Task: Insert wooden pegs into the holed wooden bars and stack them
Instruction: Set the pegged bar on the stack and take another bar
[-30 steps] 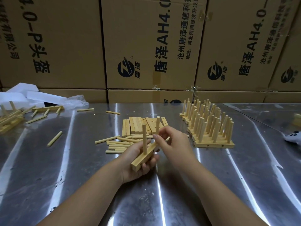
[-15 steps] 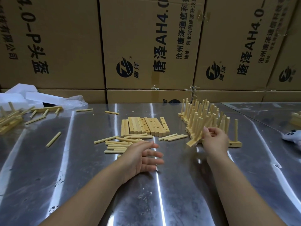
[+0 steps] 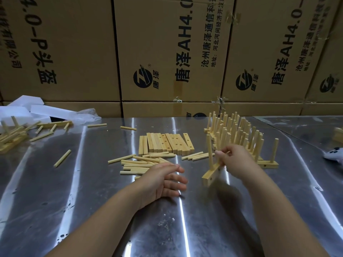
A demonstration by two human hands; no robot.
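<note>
While the left hand (image 3: 165, 179) lies slack, the right hand (image 3: 235, 160) grips a tilted pegged bar (image 3: 208, 176) beside the stack (image 3: 239, 130).

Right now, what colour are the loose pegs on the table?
The loose pegs are pale yellowish wood; head view.

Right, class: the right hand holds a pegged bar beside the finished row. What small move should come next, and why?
Probably swing the bar round and set it flat against the finished row. The right hand grips it, but it sits askew, its near end angled away from the row. The left hand lies open and idle.
</note>
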